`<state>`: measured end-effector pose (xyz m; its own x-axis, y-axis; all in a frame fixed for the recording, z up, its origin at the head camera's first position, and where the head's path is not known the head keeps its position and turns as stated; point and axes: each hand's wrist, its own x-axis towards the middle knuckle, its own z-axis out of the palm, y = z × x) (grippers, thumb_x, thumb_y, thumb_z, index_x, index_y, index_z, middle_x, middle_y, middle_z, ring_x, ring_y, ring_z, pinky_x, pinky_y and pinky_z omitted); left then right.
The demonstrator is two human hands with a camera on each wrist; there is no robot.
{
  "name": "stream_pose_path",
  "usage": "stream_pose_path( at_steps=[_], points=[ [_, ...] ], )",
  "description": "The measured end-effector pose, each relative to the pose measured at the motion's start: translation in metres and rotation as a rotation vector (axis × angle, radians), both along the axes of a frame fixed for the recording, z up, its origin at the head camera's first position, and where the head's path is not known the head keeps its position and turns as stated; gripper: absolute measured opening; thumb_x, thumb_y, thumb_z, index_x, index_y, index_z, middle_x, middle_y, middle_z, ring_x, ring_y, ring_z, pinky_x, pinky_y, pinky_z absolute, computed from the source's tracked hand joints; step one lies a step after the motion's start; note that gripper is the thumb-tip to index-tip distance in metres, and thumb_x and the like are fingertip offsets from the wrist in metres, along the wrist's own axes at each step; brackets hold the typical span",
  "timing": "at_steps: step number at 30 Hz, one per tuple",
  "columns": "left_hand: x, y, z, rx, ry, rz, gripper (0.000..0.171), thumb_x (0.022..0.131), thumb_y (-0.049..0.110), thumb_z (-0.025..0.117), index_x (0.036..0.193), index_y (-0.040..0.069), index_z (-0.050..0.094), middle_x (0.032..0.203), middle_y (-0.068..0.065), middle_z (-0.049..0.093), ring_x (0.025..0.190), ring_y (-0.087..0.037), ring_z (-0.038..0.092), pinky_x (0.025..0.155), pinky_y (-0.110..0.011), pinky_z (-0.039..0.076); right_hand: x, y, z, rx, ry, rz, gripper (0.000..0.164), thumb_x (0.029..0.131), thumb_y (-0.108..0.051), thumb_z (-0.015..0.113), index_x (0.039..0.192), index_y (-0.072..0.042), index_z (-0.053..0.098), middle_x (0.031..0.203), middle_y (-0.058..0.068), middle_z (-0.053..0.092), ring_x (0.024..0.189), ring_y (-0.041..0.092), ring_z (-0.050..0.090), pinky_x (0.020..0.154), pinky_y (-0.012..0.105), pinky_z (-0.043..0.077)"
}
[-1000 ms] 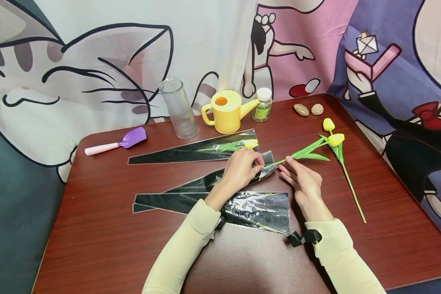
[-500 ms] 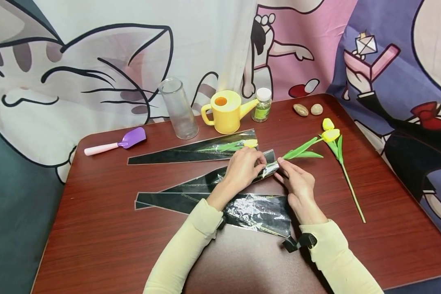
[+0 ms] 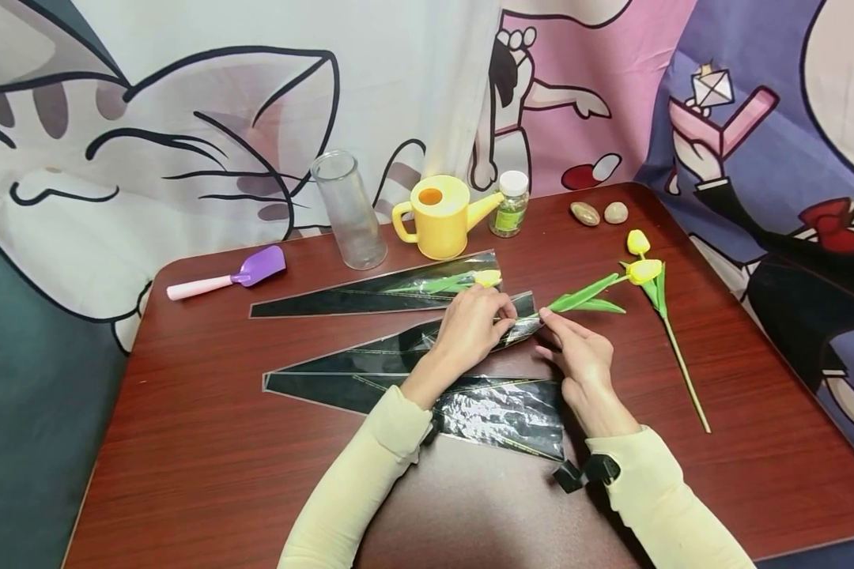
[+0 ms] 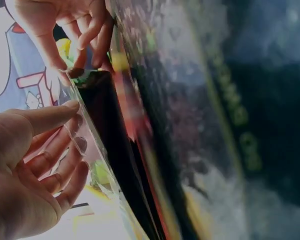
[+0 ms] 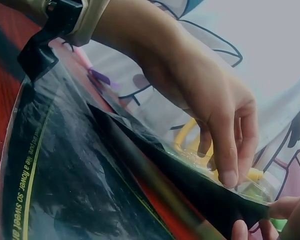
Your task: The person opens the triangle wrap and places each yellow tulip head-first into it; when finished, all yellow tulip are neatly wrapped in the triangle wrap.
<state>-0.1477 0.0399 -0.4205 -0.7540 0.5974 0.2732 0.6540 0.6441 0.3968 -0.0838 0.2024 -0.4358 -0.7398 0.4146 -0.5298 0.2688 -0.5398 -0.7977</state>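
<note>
My left hand (image 3: 471,322) pinches the clear edge of a black flower sleeve (image 3: 377,354) in the middle of the table. In the left wrist view its thumb and fingers (image 4: 72,105) lie on either side of the clear film. At the sleeve's mouth my right hand (image 3: 580,356) pinches a yellow artificial tulip (image 3: 644,272) by its stem, close to the sleeve's edge. The stem's lower end is hidden inside the sleeve; bloom and leaves stick out to the right. Another black sleeve (image 3: 505,415) lies in front, and one behind (image 3: 313,303) contains a tulip (image 3: 487,278).
One more yellow tulip (image 3: 676,356) lies at the right. Along the back stand a clear vase (image 3: 352,213), a yellow watering can (image 3: 441,221) and a small white-capped jar (image 3: 510,207). Two stones (image 3: 585,213) lie back right, a purple toy shovel (image 3: 259,267) back left.
My right hand has moved left with the tulip, and more of its stem is inside the sleeve. The front sleeve has shifted slightly. My left hand has stayed nearly in place.
</note>
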Motion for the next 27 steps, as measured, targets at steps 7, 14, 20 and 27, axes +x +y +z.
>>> stream_pose_path(
  at_steps=[7,14,20,27],
  points=[
    [-0.001,0.0,-0.005,-0.007,-0.006,0.003,0.006,0.086,0.024,0.077,0.083,0.024,0.071,0.083,0.014,0.062,0.085,-0.009,0.054,0.086,-0.028,0.042,0.006,0.007,-0.004,-0.006,0.006,0.031,0.018,0.082,-0.013,0.08,0.098,-0.005,0.075,0.094,0.008,0.074,0.094,0.02,0.07,0.069,0.035,0.058],
    [-0.002,-0.001,-0.008,0.004,0.006,0.006,0.009,0.085,0.024,0.078,0.081,0.023,0.07,0.081,0.013,0.062,0.084,-0.008,0.055,0.099,-0.027,0.039,0.014,0.014,-0.005,0.01,0.038,0.086,0.022,0.084,-0.012,0.079,0.103,-0.003,0.075,0.1,0.012,0.072,0.099,0.024,0.069,0.074,0.035,0.057],
    [-0.002,-0.002,-0.008,-0.01,0.01,0.018,0.01,0.085,0.024,0.078,0.08,0.025,0.069,0.08,0.015,0.06,0.085,-0.007,0.053,0.089,-0.027,0.042,0.019,0.029,-0.002,0.045,0.104,0.196,0.034,0.087,-0.014,0.075,0.118,0.0,0.068,0.1,0.008,0.073,0.092,0.019,0.071,0.069,0.031,0.057],
    [-0.002,-0.003,-0.007,-0.013,0.001,0.021,0.01,0.085,0.025,0.078,0.08,0.026,0.07,0.082,0.015,0.061,0.087,-0.007,0.054,0.082,-0.026,0.042,0.012,0.066,0.018,0.607,0.326,0.438,0.035,0.089,-0.019,0.073,0.116,0.002,0.066,0.091,0.011,0.074,0.069,0.018,0.071,0.054,0.027,0.054]
  ],
)
